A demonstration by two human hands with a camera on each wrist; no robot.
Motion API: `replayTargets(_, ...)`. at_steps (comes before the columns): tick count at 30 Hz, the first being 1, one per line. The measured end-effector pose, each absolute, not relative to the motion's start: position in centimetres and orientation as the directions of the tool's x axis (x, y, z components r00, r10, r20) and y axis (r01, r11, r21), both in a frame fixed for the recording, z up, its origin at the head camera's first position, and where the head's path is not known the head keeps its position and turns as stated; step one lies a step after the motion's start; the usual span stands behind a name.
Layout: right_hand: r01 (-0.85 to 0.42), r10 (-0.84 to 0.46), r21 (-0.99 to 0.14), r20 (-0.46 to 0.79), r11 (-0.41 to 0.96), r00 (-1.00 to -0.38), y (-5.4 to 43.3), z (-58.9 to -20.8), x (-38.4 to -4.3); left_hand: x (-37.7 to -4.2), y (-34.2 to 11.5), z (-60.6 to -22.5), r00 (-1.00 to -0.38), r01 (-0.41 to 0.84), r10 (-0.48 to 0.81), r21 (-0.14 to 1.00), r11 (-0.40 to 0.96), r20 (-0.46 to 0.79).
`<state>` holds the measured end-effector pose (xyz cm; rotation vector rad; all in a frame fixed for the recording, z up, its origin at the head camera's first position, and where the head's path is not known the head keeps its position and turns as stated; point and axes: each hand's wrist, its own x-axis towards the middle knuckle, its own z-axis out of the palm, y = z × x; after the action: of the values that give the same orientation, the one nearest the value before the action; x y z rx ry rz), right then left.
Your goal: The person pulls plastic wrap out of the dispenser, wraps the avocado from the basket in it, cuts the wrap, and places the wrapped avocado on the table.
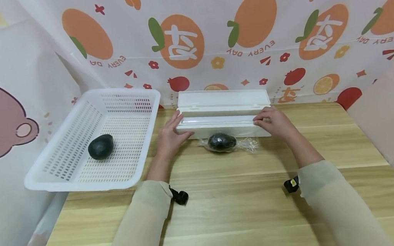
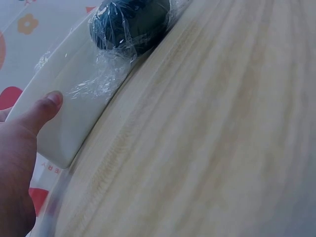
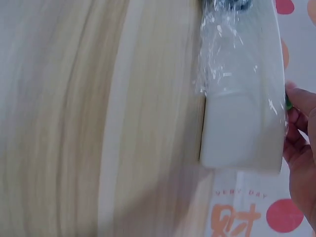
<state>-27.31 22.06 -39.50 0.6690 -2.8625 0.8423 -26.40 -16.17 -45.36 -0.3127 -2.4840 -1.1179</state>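
A long white cling film dispenser (image 1: 242, 130) stands at the back of the table with its lid (image 1: 222, 97) raised. My left hand (image 1: 170, 138) grips its left end, thumb (image 2: 52, 101) against the front wall and fingers over the top. At the right end, my right hand (image 1: 275, 122) pinches at the front rim, where a bit of a small green slider (image 3: 288, 102) shows under the thumb. Against the dispenser's front lies a dark green avocado (image 1: 221, 141) in clear film (image 1: 249, 144). The film spreads up over the front wall in the right wrist view.
On the left, a white perforated basket (image 1: 152, 115) holds another dark green avocado (image 1: 101, 147). Behind the wooden table (image 1: 232, 213) hangs a fruit-printed curtain (image 1: 210, 29). Black wrist cameras (image 1: 180, 197) stick out from both sleeves.
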Motion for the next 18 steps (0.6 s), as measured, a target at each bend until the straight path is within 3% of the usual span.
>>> replayTargets(18,-0.374,-0.281,-0.469,0.257,0.8,-0.925,26.7,-40.0,-26.1,-26.2,-16.2,-45.4,-0.897,0.36,0.045,0.667,0.652,0.44)
